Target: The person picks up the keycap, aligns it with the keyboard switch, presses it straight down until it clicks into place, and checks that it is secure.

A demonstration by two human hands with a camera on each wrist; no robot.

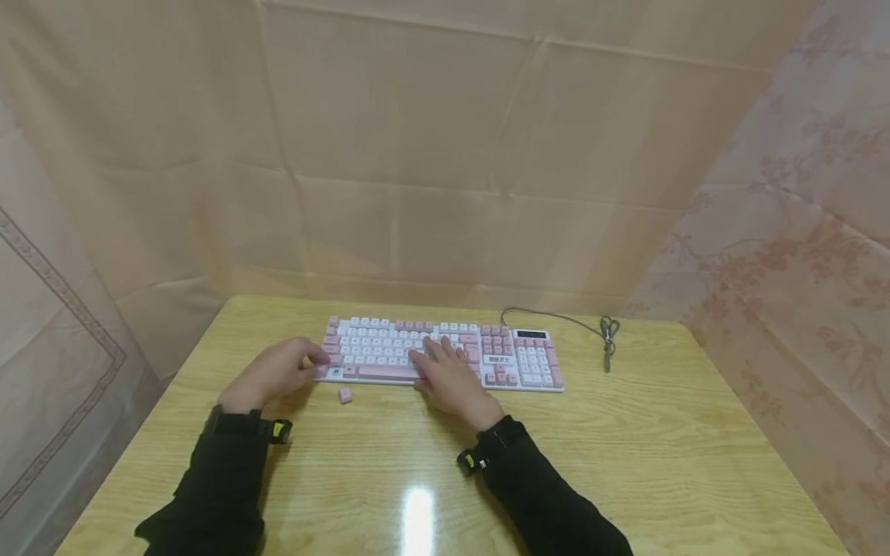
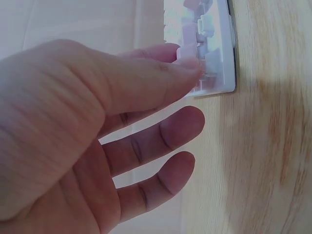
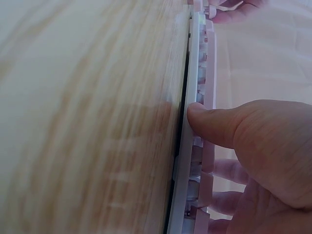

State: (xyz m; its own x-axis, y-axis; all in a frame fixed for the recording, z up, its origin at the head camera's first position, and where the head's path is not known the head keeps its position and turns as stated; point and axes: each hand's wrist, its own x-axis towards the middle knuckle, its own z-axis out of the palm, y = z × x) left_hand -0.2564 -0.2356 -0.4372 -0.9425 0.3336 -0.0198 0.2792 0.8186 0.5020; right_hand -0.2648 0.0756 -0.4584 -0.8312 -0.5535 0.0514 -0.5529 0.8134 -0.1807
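A pink and white keyboard [image 1: 389, 371] lies on the wooden table. At its front left corner my left hand [image 1: 281, 371] pinches a pink keycap [image 2: 185, 52] between thumb and index finger, with the other fingers held apart. Whether that cap sits on its switch is hidden by the thumb. One loose pink keycap [image 1: 345, 395] lies on the table just in front of the keyboard, near a spot in the bottom row that has no cap. My right hand [image 1: 448, 378] rests on the keys right of the middle, fingers extended, its thumb [image 3: 214, 124] against the front edge.
From the keyboard's back edge a grey cable [image 1: 552, 313] runs right to a tied bundle [image 1: 608, 340] on the table [image 1: 667, 432]. A beige cloth [image 1: 417, 154] hangs behind the table, and a floral cloth [image 1: 799, 255] hangs on the right.
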